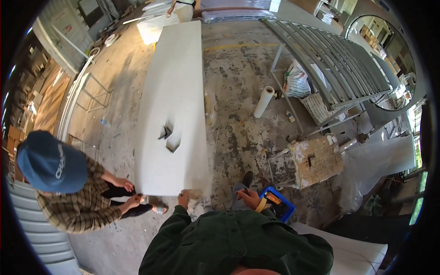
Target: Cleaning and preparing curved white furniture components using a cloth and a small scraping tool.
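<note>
White panel (172, 87), long, lies lengthwise before us, our left hand (183, 200) grasping its near edge, our right hand (250, 200) curled near one blue crate (288, 213), whether holding anything we cannot tell.

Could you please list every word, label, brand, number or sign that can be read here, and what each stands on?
Blue cap: pale lettering along one side; I leave its wording uncopied.
White sack at upper right: coloured print, too small to read.
Second sack, just below it: print, too blurred to read.
Pale panel at upper left: small red mark, too blurred to read.
</note>
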Demonstrator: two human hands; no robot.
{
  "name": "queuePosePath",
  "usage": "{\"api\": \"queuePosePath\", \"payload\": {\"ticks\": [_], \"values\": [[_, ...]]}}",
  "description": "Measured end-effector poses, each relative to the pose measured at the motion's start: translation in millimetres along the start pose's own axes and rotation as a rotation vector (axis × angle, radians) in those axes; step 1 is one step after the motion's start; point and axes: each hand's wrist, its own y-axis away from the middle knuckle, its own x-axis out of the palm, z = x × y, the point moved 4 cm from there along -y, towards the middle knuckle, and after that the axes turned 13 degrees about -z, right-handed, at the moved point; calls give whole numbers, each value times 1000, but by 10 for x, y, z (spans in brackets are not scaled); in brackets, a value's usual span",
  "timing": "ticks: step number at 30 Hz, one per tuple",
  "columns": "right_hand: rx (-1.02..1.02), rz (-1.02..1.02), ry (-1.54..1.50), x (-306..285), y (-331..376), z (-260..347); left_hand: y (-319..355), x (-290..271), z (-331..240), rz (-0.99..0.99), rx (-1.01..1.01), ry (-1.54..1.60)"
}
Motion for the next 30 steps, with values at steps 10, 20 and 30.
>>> {"api": "queuePosePath", "payload": {"ticks": [10, 20, 30], "values": [[-424, -439, -256, -1789, -835, 2880, -228, 1607, -211, 81, 39, -190], [-948, 140, -505, -1764, -1938, 4851, -639, 2834, -1719, 26, 99, -73], [-1251, -705, 24, -1799, -3410, 5890, -1845, 3000, -1887, 236, 618, -1260]]}}
